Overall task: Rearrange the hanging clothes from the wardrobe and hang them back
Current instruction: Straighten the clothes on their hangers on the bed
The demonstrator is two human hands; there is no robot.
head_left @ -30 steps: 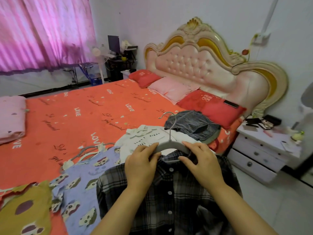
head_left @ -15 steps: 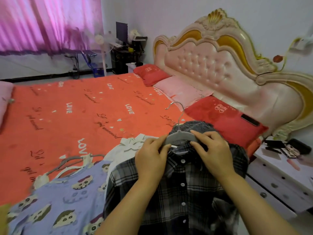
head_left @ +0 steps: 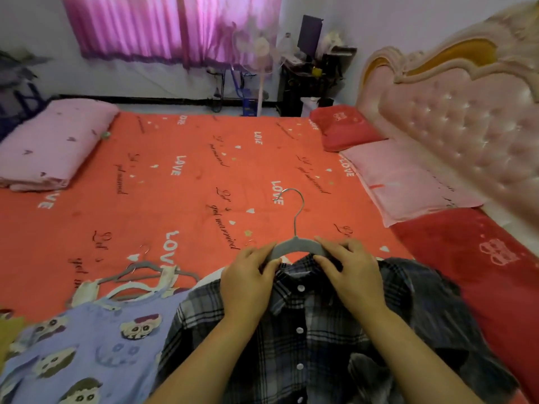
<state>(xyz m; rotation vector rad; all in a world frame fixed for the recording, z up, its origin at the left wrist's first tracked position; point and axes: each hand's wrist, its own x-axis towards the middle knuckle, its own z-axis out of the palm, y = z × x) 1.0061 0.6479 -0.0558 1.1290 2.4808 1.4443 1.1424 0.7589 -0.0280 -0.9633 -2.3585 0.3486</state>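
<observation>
A dark plaid button shirt (head_left: 303,339) hangs on a grey hanger (head_left: 294,247) with a metal hook, held up in front of me above the bed. My left hand (head_left: 248,284) grips the hanger's left shoulder and the collar. My right hand (head_left: 353,275) grips the right shoulder and the collar. To the left on the orange bedsheet (head_left: 186,185) lies a lilac cartoon-print garment (head_left: 81,354) on a grey hanger (head_left: 140,269).
A folded pink quilt (head_left: 52,141) lies at the bed's far left. Red pillows (head_left: 344,126) and a pink pillow (head_left: 405,182) sit along the padded headboard (head_left: 466,118). A standing fan (head_left: 259,53), a cluttered desk (head_left: 315,71) and pink curtains (head_left: 172,27) are beyond the bed.
My view has swung left from the headboard and nightstand toward the window. Both hands keep their hold on the hanger and the shirt collar.
</observation>
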